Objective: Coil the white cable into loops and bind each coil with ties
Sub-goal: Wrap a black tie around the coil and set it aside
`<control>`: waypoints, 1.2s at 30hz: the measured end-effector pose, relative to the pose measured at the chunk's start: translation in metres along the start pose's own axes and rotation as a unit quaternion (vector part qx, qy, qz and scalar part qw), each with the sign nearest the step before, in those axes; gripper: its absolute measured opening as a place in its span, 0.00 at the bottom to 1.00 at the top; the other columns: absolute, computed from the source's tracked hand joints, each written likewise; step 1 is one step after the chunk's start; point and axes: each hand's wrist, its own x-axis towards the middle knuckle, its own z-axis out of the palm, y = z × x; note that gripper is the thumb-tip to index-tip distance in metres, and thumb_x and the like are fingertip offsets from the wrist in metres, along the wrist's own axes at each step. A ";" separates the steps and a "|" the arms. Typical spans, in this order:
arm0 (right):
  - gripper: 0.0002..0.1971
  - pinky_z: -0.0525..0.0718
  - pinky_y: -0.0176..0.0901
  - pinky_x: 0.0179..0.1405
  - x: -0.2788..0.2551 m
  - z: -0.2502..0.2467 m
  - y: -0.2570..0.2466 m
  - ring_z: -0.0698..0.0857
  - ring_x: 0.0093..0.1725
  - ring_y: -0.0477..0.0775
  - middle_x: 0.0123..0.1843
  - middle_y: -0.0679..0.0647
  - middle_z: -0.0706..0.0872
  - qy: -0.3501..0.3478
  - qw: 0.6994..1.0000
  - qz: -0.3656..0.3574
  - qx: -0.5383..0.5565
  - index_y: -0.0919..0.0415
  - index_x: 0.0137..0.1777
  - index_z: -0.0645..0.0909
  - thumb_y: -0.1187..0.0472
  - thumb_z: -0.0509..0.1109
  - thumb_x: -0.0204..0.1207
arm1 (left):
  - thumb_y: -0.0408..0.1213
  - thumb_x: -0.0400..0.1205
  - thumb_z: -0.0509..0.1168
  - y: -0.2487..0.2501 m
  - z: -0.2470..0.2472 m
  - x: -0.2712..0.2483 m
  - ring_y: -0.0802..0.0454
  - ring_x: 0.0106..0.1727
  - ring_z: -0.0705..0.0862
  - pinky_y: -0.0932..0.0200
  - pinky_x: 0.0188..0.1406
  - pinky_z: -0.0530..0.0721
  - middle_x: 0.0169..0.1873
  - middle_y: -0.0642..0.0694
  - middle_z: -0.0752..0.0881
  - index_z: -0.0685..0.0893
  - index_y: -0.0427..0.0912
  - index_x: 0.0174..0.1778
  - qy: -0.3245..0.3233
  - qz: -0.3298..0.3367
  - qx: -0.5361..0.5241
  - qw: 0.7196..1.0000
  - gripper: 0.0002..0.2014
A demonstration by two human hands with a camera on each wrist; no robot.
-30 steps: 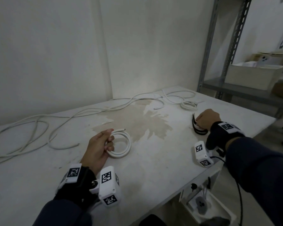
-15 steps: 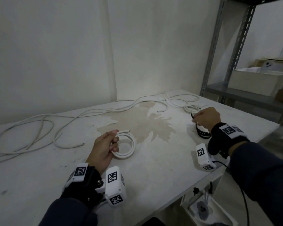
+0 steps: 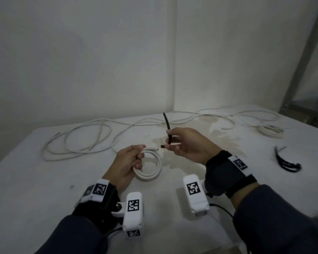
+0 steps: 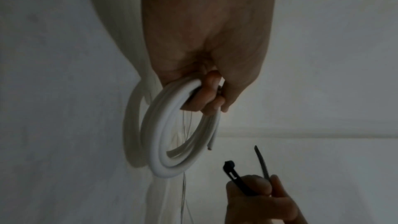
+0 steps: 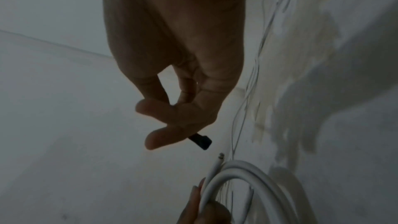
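Note:
My left hand [image 3: 131, 160] grips a small coil of white cable [image 3: 153, 167] by its left side, just above the white table [image 3: 44, 189]; the coil [image 4: 170, 134] hangs from curled fingers in the left wrist view, its cut end free. My right hand [image 3: 178, 143] pinches a black cable tie [image 3: 167, 127], bent double, close to the right of the coil. The tie's head [image 5: 202, 141] pokes out below the fingertips, just above the coil [image 5: 247, 181]. In the left wrist view both ends of the tie [image 4: 232, 173] stick up from the right hand [image 4: 258, 193].
Long loose white cable [image 3: 84, 142] sprawls over the far part of the table. A second small white coil [image 3: 270, 132] lies at the far right. A bunch of black ties [image 3: 285, 162] rests near the right edge. A metal shelf post [image 3: 305, 57] stands at the right.
My right hand left the bunch of ties at the right with one black tie and came left, close to the coil. The left hand kept holding the coil.

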 end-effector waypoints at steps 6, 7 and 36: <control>0.01 0.74 0.30 0.15 0.034 0.060 0.035 0.83 0.22 0.47 0.33 0.55 0.82 -0.078 0.997 0.022 -0.003 0.61 0.47 0.81 0.66 0.69 0.79 | 0.28 0.85 0.58 0.014 -0.051 0.000 0.61 0.14 0.63 0.71 0.11 0.63 0.25 0.45 0.68 0.80 0.32 0.46 0.053 0.009 -0.005 0.999 0.06; 0.01 0.74 0.30 0.16 0.038 0.066 0.041 0.81 0.21 0.46 0.32 0.55 0.83 -0.085 0.996 0.019 -0.008 0.61 0.46 0.81 0.66 0.69 0.79 | 0.28 0.85 0.58 0.014 -0.051 0.002 0.61 0.14 0.64 0.71 0.11 0.63 0.25 0.45 0.68 0.80 0.32 0.46 0.053 0.012 0.003 0.999 0.06; 0.15 0.75 0.34 0.35 0.056 0.056 0.065 0.80 0.37 0.55 0.41 0.58 0.92 0.005 0.926 -0.269 -0.265 0.50 0.28 0.86 0.70 0.86 0.56 | 0.34 0.88 0.54 0.016 -0.041 0.002 0.63 0.13 0.60 0.71 0.10 0.59 0.19 0.52 0.67 0.71 0.39 0.58 -0.064 -0.061 -0.040 0.995 0.05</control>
